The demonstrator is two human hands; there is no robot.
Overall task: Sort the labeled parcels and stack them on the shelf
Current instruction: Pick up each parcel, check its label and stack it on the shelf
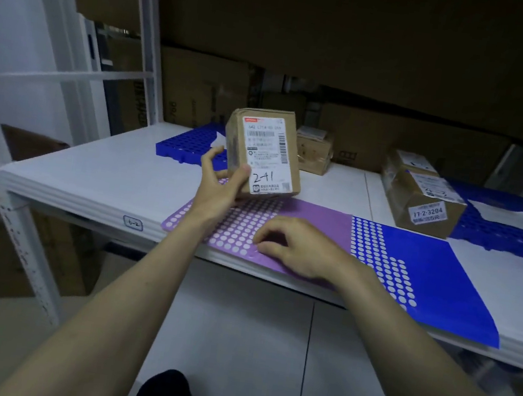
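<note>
I see the left hand (219, 182) gripping the small labeled parcel (264, 153) by its lower corner, tilted above the purple mat (314, 214). The right hand (293, 247) rests loosely curled below it, holding nothing. It looks light, stiff; I'd grip opposite faces.

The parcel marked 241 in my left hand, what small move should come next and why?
Probably lower the parcel marked 241 onto the shelf. Your left hand grips it tilted, label facing you, already readable, just above the purple mat. Your right hand rests on that mat holding nothing, so it could steady the parcel.
</note>
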